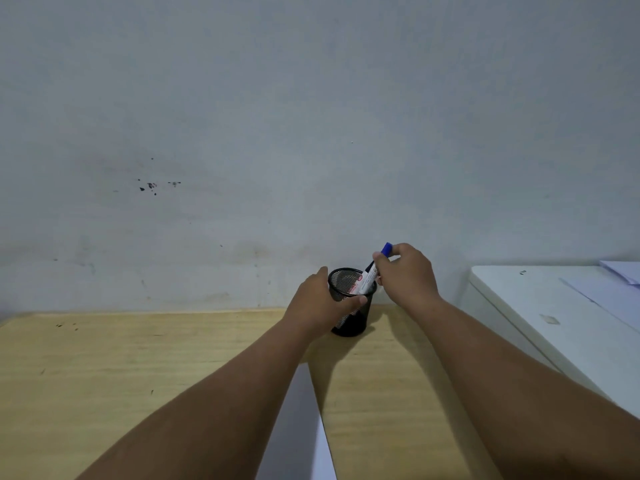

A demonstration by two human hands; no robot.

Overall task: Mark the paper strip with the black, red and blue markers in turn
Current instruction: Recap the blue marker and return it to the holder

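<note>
Head view: right hand [408, 275] fingers pinch the blue marker [375, 268], half inside the cup [351, 306]. Left hand [322, 303] wraps the cup. Marker looks light, stiff; grip its middle. Strip [298, 427] lies below.

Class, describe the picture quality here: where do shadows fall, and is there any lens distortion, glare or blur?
Head view: dim, soft light; the black mesh pen cup and forearms cast faint shadows on the wooden desk; wide-angle distortion bows the desk's far edge; no glare; the blue marker in the right hand looks slightly soft.
</note>
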